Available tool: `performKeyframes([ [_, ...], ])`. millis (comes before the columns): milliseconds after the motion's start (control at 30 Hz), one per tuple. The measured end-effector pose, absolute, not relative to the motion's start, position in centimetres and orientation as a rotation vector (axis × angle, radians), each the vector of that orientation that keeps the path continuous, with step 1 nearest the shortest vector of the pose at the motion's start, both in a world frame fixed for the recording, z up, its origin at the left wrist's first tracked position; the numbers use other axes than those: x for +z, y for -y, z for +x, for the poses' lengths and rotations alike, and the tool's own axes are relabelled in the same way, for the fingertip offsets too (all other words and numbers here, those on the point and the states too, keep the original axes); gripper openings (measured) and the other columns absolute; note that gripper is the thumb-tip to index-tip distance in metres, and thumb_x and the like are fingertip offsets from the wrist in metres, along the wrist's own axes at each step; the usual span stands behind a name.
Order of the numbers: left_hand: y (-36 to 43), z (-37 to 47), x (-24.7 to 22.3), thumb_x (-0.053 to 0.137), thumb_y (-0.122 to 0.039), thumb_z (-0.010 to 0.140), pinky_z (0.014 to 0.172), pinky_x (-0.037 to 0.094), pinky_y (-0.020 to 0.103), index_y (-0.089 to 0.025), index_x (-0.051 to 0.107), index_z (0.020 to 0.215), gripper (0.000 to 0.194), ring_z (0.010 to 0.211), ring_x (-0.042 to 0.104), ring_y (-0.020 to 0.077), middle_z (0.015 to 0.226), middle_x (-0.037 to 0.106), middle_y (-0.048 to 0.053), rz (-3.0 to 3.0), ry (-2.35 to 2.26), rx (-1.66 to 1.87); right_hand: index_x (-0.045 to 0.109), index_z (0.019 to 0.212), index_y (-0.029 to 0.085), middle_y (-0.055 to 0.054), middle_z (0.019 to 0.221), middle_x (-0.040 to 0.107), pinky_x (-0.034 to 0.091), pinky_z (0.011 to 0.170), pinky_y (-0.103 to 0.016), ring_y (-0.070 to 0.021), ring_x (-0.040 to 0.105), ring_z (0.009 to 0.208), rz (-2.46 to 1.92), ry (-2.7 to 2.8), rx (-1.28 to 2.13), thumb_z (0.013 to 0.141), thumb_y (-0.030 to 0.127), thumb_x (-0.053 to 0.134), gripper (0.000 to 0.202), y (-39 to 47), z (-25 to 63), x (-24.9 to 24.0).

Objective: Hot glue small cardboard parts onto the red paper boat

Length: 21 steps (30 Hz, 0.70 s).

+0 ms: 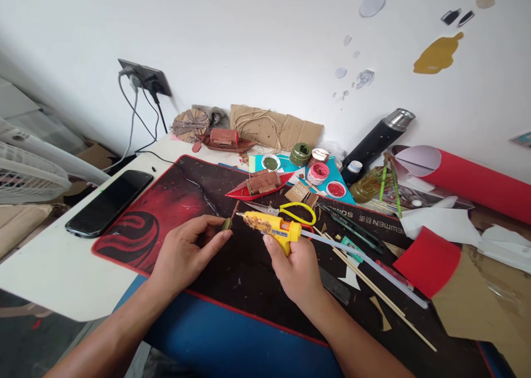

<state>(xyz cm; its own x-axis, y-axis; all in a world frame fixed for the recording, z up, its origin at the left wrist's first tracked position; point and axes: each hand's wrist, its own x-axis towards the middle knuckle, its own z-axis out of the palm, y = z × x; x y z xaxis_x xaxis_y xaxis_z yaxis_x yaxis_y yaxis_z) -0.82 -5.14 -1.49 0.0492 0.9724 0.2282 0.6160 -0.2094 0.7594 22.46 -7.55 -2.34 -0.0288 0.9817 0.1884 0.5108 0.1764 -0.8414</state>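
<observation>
A yellow hot glue gun [271,227] is gripped in my right hand [296,264], its nozzle pointing left. A long translucent glue stick [369,262] trails out of its rear. My left hand [188,250] pinches a small green piece [226,224] with a thin brown stick [235,208] rising from it. The nozzle tip is close to that stick; whether they touch I cannot tell. Just beyond stands a small red model boat [259,185] with a brown cover. Scissors with yellow handles [298,212] lie behind the glue gun.
On the black mat [244,278] lie a cutter [352,227], wooden sticks [369,284] and scraps. Paint pots [318,173], a brown model boat [224,140], cardboard [286,126] and a thermos [379,134] line the back. A phone [110,203] is at left; red paper [431,259] at right.
</observation>
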Motion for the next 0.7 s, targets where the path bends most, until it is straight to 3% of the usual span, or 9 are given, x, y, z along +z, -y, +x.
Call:
performKeyframes([
  [233,5.1,-0.84,-1.64,0.072,-0.053,0.091,0.053,0.044,0.024,-0.022,0.08,0.094,0.031,0.053,0.059,0.0135,0.063,0.068,-0.004,1.867,-1.584,1.013,0.062,0.067,0.025,0.001,0.049,0.05,0.045,0.053,-0.029,-0.0184,0.053,0.05,-1.419,1.66,0.721,0.107,0.06,0.053,0.053,7.54,22.48,-2.02],
  [700,5.11,-0.86,-1.6,0.071,-0.054,0.09,0.055,0.047,0.025,-0.023,0.079,0.094,0.033,0.055,0.06,0.0146,0.064,0.068,-0.003,1.861,-1.597,0.988,0.066,0.073,0.025,-0.001,0.05,0.054,0.048,0.055,-0.03,-0.0215,0.06,0.056,-1.423,1.662,0.72,0.107,0.061,0.052,0.052,7.55,22.51,-2.17],
])
